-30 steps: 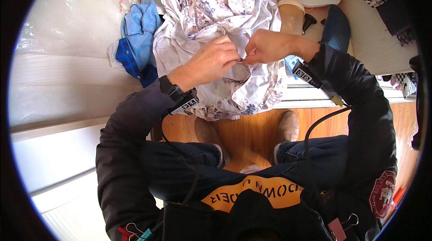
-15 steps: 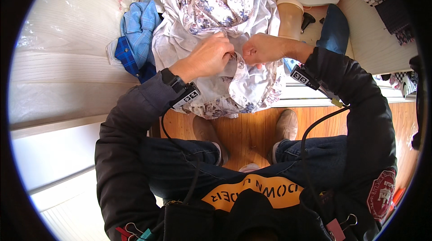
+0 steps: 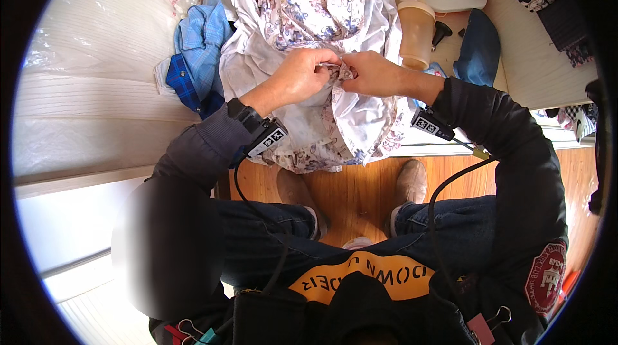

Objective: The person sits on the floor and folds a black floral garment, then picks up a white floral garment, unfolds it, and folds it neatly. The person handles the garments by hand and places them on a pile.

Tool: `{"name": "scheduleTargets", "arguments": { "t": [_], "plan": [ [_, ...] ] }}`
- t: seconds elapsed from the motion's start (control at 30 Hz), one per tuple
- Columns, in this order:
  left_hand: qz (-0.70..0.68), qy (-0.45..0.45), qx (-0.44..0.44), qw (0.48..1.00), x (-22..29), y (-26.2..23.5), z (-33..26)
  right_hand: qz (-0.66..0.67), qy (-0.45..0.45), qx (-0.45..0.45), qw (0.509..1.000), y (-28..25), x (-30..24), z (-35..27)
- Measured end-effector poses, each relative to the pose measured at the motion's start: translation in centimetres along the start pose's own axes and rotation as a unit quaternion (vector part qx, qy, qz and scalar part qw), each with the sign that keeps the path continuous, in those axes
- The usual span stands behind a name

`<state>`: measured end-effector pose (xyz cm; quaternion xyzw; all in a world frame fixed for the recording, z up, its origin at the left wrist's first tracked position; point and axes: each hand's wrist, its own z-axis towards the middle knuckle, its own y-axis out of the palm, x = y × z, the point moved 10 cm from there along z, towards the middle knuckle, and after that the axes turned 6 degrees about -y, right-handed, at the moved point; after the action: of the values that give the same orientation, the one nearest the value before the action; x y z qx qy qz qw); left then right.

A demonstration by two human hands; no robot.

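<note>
White floral cloth (image 3: 309, 26) is pinched in each hand (image 3: 299, 78) (image 3: 372, 76).

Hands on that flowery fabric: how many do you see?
2: the left hand and, just beside it, the right hand, both pinching the floral fabric. No others show.

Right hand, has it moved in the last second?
Yes. The right hand has shifted slightly left and nearer the person's body, judged against the tan container, whose lower part it covered before and now leaves in view.
</note>
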<state>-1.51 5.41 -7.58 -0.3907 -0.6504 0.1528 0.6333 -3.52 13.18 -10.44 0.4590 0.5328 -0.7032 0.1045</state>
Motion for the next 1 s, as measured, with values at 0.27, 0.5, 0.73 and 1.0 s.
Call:
{"name": "scheduleTargets", "arguments": {
  "t": [0.27,0.5,0.73,1.0],
  "plan": [
    [0.016,0.038,0.011,0.999,0.7,-0.6,-0.2,-0.004,-0.03,0.063,0.998,-1.9,-1.1,-0.2],
    [-0.006,0.011,0.045,0.999,-0.5,-1.3,0.3,-0.088,-0.03,0.072,0.993,-2.5,-3.2,-0.8],
    [-0.005,-0.008,0.033,0.999,-0.4,-1.2,0.4,-0.043,-0.116,0.138,0.983,-2.0,-2.7,-0.5],
    [-0.01,-0.061,0.046,0.997,-1.7,-1.8,0.5,0.067,-0.033,0.136,0.988,-3.0,-2.0,-0.8]
  ]
}}
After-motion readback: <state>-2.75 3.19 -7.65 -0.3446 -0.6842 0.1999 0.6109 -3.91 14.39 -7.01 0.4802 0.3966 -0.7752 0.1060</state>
